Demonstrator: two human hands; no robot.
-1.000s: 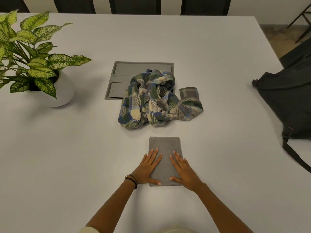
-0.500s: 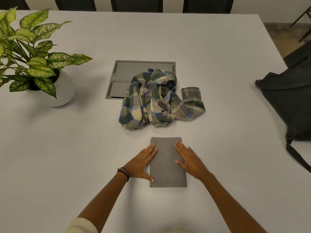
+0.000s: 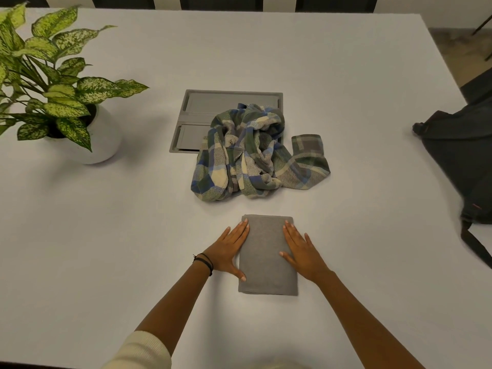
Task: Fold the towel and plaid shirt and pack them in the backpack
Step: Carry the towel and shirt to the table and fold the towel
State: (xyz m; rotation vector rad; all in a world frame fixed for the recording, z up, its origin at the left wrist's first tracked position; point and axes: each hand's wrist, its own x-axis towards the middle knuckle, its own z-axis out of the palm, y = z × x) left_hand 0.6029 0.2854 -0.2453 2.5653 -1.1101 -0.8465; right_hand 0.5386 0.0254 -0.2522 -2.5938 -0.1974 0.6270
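The fingers of the left hand (image 3: pixel 228 251) lie straight and close together along the left edge of the towel (image 3: pixel 267 265), the thumb spread so that its tip touches the edge lower down. The right hand (image 3: pixel 301 251) mirrors it on the right edge, fingers straight and slightly apart, thumb tip on the cloth. Neither hand grips anything; both rest flat, half on the towel and half on the table (image 3: pixel 106 235).

The towel lies folded into a neat upright rectangle, right in front of the person. The shirt (image 3: pixel 253 155) sits just beyond it in a crumpled heap, partly over a grey panel (image 3: pixel 210 102) set into the table. The backpack (image 3: pixel 458 161) lies well apart at the right edge, its opening not visible.

The main risk is probably the lift. With flat hands on the edges only, the layers have nothing clamping them, so picking the towel up from one side could let the fold fall open. Sliding it sideways across the table could skew the layers too. If it goes forward, it could run into the shirt. The backpack looks slumped, so stuffing the towel in one-handed may bunch it at the mouth. The plant (image 3: pixel 48 83) stands far off to the left, unlikely to matter.
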